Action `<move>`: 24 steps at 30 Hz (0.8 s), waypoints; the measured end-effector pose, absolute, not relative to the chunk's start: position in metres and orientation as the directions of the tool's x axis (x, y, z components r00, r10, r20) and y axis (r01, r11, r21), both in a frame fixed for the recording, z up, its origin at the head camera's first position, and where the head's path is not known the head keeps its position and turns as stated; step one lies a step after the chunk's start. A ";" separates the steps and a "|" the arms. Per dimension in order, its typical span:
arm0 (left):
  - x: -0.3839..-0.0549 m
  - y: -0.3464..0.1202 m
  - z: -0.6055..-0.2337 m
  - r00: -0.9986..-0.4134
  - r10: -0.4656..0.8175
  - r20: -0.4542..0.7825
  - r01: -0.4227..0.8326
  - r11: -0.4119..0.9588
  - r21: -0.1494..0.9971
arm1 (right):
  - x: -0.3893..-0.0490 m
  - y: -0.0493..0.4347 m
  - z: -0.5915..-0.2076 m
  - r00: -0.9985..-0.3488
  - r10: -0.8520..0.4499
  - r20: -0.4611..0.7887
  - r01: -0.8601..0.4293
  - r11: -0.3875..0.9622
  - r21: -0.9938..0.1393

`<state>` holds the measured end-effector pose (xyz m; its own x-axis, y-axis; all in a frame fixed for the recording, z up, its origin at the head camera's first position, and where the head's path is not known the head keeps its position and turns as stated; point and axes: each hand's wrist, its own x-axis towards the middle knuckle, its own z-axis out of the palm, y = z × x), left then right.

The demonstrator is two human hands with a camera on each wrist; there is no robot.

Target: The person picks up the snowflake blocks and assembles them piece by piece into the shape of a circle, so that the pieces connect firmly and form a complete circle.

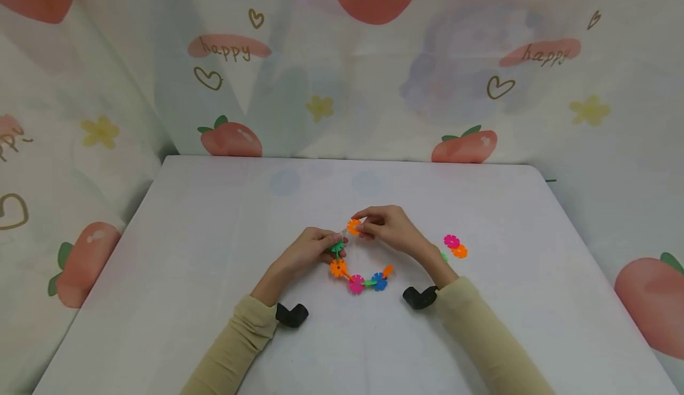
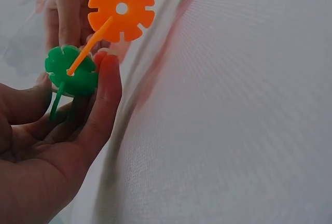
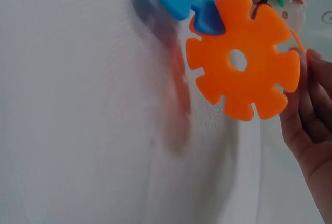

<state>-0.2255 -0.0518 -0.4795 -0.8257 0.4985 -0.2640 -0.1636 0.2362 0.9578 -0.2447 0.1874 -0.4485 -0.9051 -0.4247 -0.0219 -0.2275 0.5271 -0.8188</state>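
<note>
Beyond my hands, brown handwritten lettering on the pale fruit-printed cloth backdrop reads "happy", and matching lettering farther to the right says the same. My left hand pinches a green, notched plastic flower disc between thumb and fingers. My right hand pinches an orange, notched plastic flower disc just beside my left fingertips. A white, notched plastic disc sits between the two hands; whether it has locked with the orange one I can't tell. From my left fingers a chain of such discs curves towards me and round to the right: an orange flower disc, a pink one, a light green one seen edge-on, a blue one, then an orange end disc, nearer me than my right hand. Just right of my right forearm, a loose pink disc and a loose orange disc lie on the white tabletop.
</note>
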 end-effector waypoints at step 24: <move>-0.223 -0.049 -0.478 -0.828 0.505 -0.243 -0.157 0.208 0.966 | -0.252 0.193 -0.451 -0.880 -0.447 -0.161 -0.047 0.419 -0.907</move>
